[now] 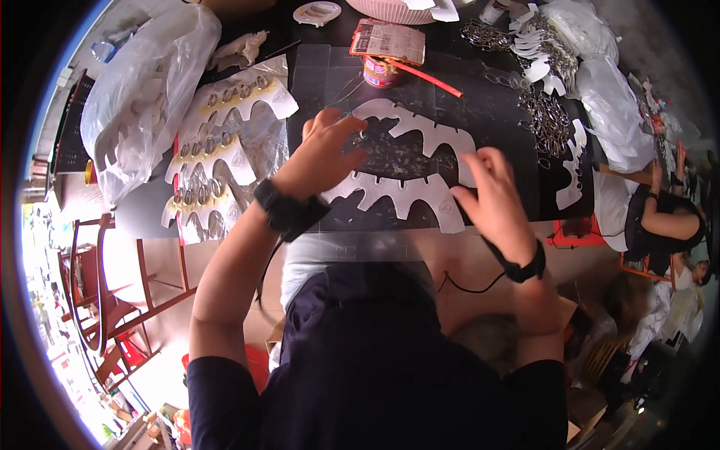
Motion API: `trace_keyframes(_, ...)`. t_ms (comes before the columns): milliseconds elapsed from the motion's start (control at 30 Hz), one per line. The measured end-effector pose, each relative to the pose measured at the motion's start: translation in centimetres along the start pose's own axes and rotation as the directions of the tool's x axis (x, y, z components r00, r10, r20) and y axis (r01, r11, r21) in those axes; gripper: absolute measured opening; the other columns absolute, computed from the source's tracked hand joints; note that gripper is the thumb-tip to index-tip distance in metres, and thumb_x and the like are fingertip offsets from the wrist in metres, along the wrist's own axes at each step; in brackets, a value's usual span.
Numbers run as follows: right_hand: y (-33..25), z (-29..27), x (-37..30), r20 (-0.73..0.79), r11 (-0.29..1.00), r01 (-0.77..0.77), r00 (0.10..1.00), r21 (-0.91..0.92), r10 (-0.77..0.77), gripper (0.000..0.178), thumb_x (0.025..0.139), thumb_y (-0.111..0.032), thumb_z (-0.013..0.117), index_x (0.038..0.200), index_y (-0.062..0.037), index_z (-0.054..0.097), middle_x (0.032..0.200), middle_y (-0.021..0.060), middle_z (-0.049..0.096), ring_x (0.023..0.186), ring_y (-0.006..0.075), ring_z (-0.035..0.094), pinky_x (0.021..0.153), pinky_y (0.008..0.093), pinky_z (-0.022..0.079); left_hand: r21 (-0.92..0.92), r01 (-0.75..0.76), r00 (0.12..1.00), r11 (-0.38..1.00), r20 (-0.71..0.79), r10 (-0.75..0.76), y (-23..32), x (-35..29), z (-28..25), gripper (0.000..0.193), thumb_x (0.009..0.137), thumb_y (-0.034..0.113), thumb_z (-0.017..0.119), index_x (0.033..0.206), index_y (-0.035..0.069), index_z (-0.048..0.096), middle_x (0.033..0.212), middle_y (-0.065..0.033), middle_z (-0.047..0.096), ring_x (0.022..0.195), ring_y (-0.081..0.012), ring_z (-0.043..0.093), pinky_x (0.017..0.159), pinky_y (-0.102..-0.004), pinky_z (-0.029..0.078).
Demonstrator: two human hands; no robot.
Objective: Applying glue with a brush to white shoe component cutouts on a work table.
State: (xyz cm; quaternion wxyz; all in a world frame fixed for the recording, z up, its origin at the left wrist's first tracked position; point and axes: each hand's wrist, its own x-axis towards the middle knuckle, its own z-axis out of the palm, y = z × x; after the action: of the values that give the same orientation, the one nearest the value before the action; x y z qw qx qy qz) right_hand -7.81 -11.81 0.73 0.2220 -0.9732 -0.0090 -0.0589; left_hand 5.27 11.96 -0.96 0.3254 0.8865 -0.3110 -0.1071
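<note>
Two white scalloped cards lie on the dark work surface before me, a far card [439, 138] and a near card [394, 196]. My left hand [326, 154] hovers at their left ends, thumb and index finger apart. A tiny shiny bit by its fingertips is too small to name. Near the right ends of both cards is my right hand [495, 199], its thumb and fingers spread; whether they touch the cards I cannot tell. To the left, similar scalloped cards [238, 163] carry rows of oval metal rings with yellowish smears around them.
Beyond the cards stands a small tin [380, 73] with a folded printed board [388, 40] and a red stick [426, 78] on top. Metal rings [546, 124] are heaped at right, beside a narrow card [574, 169]. Plastic bags [146, 97] flank the table. Another person [664, 214] sits far right.
</note>
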Motion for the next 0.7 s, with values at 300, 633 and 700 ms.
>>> trace_keyframes(300, 2.6, -0.6, 3.2, 0.296, 0.969, 0.147, 0.933, 0.198, -0.202, 0.043, 0.068, 0.002, 0.065, 0.108, -0.0002, 0.050, 0.116, 0.0150, 0.043, 0.105, 0.0347, 0.046, 0.089, 0.0384, 0.041, -0.091, 0.000, 1.000, 0.996, 0.015, 0.001, -1.1, 0.4, 0.8, 0.027, 0.080, 0.016, 0.061, 0.104, 0.005, 0.057, 0.105, -0.0144, 0.047, 0.101, -0.0289, 0.048, 0.089, -0.0342, 0.040)
trace_keyframes(633, -1.6, -1.7, 9.4, -0.030, 0.835, 0.121, 0.992, 0.537, -0.124, 0.050, 0.074, -0.002, 0.067, 0.119, -0.0063, 0.047, 0.084, 0.0080, 0.053, 0.068, 0.0144, 0.054, 0.062, 0.0266, 0.047, -0.235, 0.118, 0.985, 0.965, -0.096, -0.144, 2.4, -3.2, -2.9, 0.042, 0.079, 0.018, 0.064, 0.115, 0.002, 0.049, 0.115, -0.0141, 0.047, 0.108, -0.0265, 0.047, 0.086, -0.0336, 0.043)
trace_keyframes(700, -2.7, -1.1, 10.8, -0.160, 0.853, 0.372, 0.928, 0.366, -0.336, 0.037, 0.076, -0.003, 0.065, 0.111, -0.0052, 0.053, 0.084, 0.0100, 0.055, 0.068, 0.0197, 0.056, 0.061, 0.0288, 0.046, -0.376, 0.189, 0.973, 0.907, -0.055, -0.226, 3.2, -1.0, -2.1, 0.045, 0.079, 0.021, 0.066, 0.116, 0.002, 0.049, 0.115, -0.0134, 0.047, 0.103, -0.0231, 0.050, 0.083, -0.0317, 0.046)
